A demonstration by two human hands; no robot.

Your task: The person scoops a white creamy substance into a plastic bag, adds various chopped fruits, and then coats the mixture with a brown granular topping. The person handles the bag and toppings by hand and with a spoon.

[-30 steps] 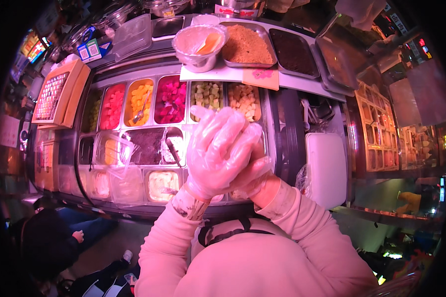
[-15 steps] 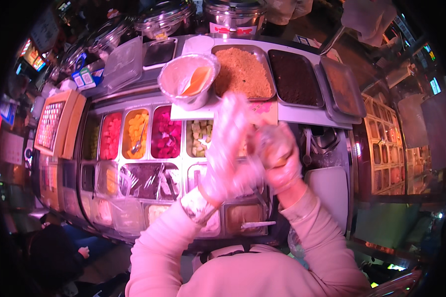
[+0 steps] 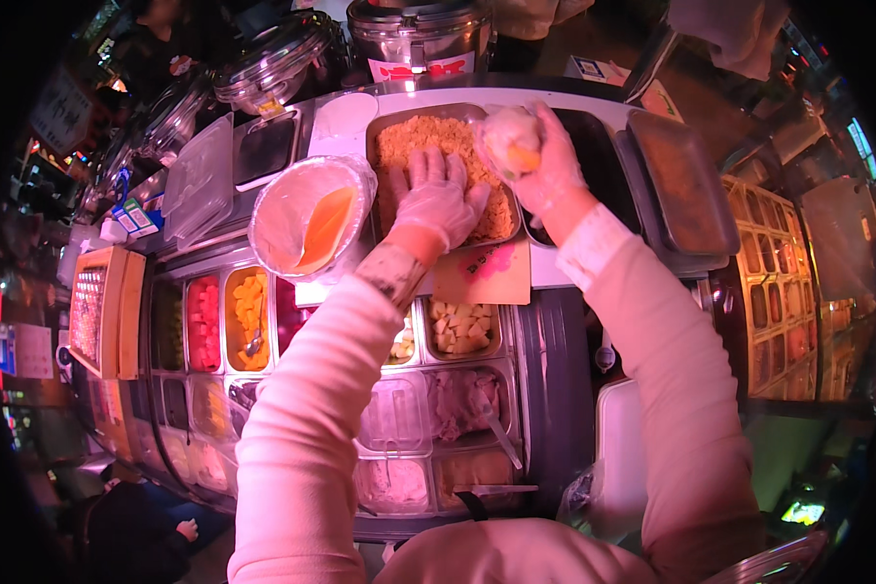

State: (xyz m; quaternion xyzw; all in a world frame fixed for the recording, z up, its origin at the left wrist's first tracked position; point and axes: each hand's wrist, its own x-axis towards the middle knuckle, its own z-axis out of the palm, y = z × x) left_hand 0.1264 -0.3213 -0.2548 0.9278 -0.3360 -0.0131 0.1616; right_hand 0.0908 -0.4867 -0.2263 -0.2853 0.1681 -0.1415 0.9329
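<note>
My left hand [image 3: 432, 202], in a clear plastic glove, lies with its fingers spread on the light brown crumbs [image 3: 428, 131] in a metal tray at the far side of the counter. Over the tray's right edge, my gloved right hand [image 3: 561, 170] is closed around a pale, roundish ball of food [image 3: 511, 134]. An orange-yellow piece shows at the ball's lower side; its makeup I cannot make out. Left of the crumbs stands a plastic-lined bucket [image 3: 271, 216] with a flat orange scraper [image 3: 325, 230] in it.
My right hand partly covers a black tray [image 3: 608, 195]; a lidded tray [image 3: 686, 190] lies beyond it. Nearer me are tubs of pink cubes [image 3: 203, 321], yellow cubes [image 3: 249, 307] and pale cubes [image 3: 462, 326]. Steel pots [image 3: 419, 39] line the back.
Both hands have moved forward from in front of my chest to the crumb tray. My left hand now rests on the crumbs, and the ball in my right hand has come into clear view.
</note>
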